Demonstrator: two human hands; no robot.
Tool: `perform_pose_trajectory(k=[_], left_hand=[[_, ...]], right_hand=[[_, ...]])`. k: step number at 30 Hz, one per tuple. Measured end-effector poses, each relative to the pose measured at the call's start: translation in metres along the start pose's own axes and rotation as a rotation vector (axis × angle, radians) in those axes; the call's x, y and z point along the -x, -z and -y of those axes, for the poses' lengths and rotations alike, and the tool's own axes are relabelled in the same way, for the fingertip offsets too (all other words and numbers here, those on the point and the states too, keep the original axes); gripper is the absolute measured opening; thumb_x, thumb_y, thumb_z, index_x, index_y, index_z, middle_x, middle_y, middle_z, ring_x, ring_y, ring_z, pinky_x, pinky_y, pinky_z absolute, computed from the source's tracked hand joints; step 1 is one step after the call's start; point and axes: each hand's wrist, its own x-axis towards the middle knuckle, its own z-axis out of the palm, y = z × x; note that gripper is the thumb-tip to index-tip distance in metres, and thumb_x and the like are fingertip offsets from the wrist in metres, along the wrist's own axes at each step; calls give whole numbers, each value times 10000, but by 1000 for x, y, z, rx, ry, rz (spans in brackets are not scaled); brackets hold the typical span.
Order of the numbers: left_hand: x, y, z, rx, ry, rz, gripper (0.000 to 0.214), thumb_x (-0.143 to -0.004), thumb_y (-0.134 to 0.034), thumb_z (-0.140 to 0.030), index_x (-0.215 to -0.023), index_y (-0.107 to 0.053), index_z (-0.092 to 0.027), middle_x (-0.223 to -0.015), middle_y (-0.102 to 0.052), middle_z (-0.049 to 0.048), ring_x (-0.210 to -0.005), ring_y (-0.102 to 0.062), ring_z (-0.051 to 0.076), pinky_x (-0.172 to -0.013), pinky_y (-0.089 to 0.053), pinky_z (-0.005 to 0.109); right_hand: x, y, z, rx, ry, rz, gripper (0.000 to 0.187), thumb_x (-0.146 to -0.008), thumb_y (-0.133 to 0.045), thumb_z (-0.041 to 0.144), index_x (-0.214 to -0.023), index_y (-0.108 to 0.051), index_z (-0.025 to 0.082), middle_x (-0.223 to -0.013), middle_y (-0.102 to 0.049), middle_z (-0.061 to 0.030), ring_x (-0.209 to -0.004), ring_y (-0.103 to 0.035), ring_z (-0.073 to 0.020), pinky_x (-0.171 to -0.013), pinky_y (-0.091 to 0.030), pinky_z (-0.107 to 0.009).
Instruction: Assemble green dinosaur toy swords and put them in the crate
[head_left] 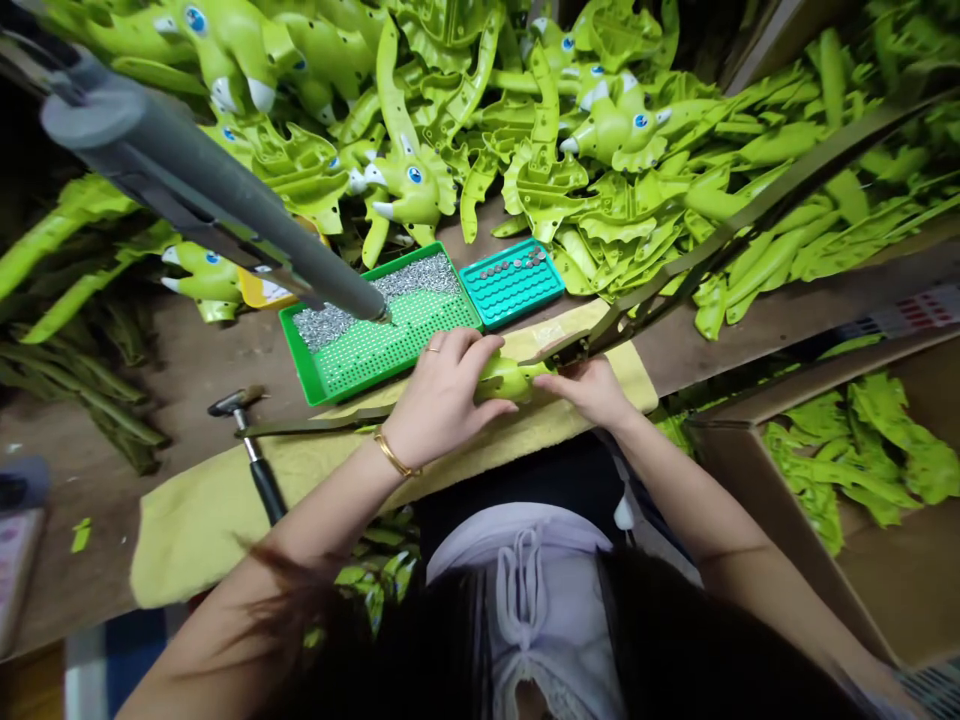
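My left hand (442,395) is curled over a lime-green plastic toy part (504,378) that lies on a yellow cloth (225,500) at the bench's near edge. My right hand (592,388) grips the same part from its right end, fingers pinched on it. Just beyond the hands sits a green tray (360,355) half covered with small silver screws (420,278). A teal tray (514,290) with a row of small round metal pieces stands beside it. A grey hanging power screwdriver (217,200) points its tip down at the green tray.
Heaps of green dinosaur-shaped toy shells (570,130) fill the back of the bench. A small hammer (251,450) lies on the cloth at left. A cardboard box (877,480) of green parts stands at right. A dark strap (750,215) crosses diagonally above the bench.
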Motion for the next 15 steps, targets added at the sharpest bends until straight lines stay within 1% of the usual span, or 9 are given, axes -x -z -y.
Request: perform_pose_trajectory(k=[2, 4, 5, 6, 7, 9, 10, 11, 15], left_hand=[[-9, 11, 0, -79, -36, 135, 575, -719, -753, -464, -1213, -621, -200, -1198, -608, 140, -1109, -535, 348, -953, -429, 495], [-18, 20, 5, -79, -73, 294, 478, -724, -716, -478, -1142, -679, -248, -1112, -674, 89, -1054, -588, 329, -897, -450, 449], [-21, 22, 9, -61, -73, 343, 451, -733, -689, -490, -1120, -694, -258, -1065, -699, 72, -1020, -611, 317, -855, -462, 420], [-25, 22, 13, -48, -60, 364, 450, -743, -663, -506, -1117, -701, -259, -1039, -715, 64, -999, -624, 311, -816, -468, 398], [-28, 22, 18, -46, -38, 361, 469, -748, -644, -527, -1127, -700, -256, -1044, -724, 64, -1003, -629, 313, -791, -468, 384], [-34, 18, 27, -62, -13, 337, 513, -746, -632, -569, -1143, -697, -250, -1086, -729, 70, -1042, -624, 320, -783, -463, 372], [-37, 16, 30, -65, -16, 341, 529, -743, -633, -584, -1150, -694, -251, -1102, -730, 69, -1057, -623, 318, -791, -462, 367], [-40, 16, 32, -65, -21, 355, 542, -736, -639, -597, -1153, -694, -255, -1108, -731, 65, -1063, -626, 313, -797, -462, 360], [-46, 24, 27, -42, -33, 427, 538, -716, -682, -596, -1133, -705, -256, -1087, -740, 60, -1019, -659, 293, -800, -466, 346]], right_hand=[[-3, -2, 7, 62, 3, 14, 401, -652, -796, 512, -928, -701, 236, -1019, -748, -25, -992, -691, -213, -954, -549, -390], [-7, 12, 16, 166, 17, 195, 365, -689, -775, 463, -960, -703, 231, -1040, -738, -25, -993, -683, -204, -949, -550, -384], [-10, 24, 20, 239, 29, 232, 350, -701, -763, 446, -964, -701, 225, -1026, -735, -29, -973, -680, -200, -933, -553, -379], [-14, 39, 24, 324, 49, 178, 323, -722, -739, 435, -957, -696, 218, -997, -731, -35, -946, -675, -194, -914, -555, -377], [-17, 54, 27, 419, 73, 25, 288, -753, -703, 427, -944, -688, 212, -961, -723, -42, -913, -665, -189, -892, -555, -378], [-23, 80, 30, 602, 120, -409, 220, -816, -616, 389, -918, -663, 201, -895, -702, -55, -846, -639, -183, -852, -549, -383], [-27, 87, 30, 677, 131, -546, 196, -831, -590, 362, -917, -651, 196, -884, -693, -62, -828, -629, -185, -839, -544, -387], [-32, 91, 31, 746, 138, -584, 178, -830, -586, 334, -920, -642, 191, -883, -689, -68, -819, -625, -191, -827, -540, -390], [-66, 75, 40, 860, 250, -395, 170, -854, -558, 321, -920, -639, 186, -876, -676, -63, -825, -630, -206, -835, -522, -380]])
